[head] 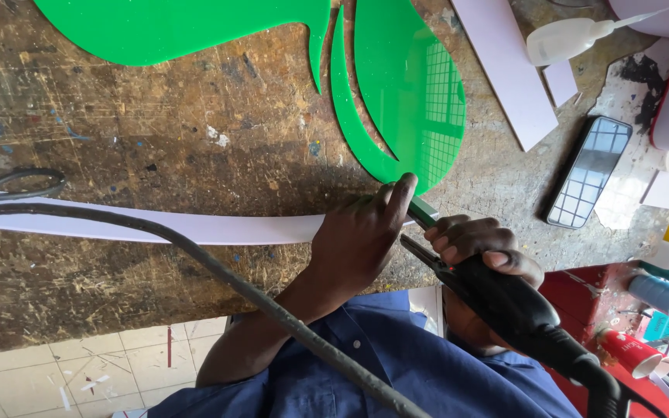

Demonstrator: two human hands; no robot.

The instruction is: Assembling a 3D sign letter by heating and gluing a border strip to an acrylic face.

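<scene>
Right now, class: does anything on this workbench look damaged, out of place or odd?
The wooden bench top is badly scarred and paint-flecked. A phone lies near the work, beside the right hand holding a black heat tool. The left hand presses a white strip. Nothing looks spilled.
</scene>
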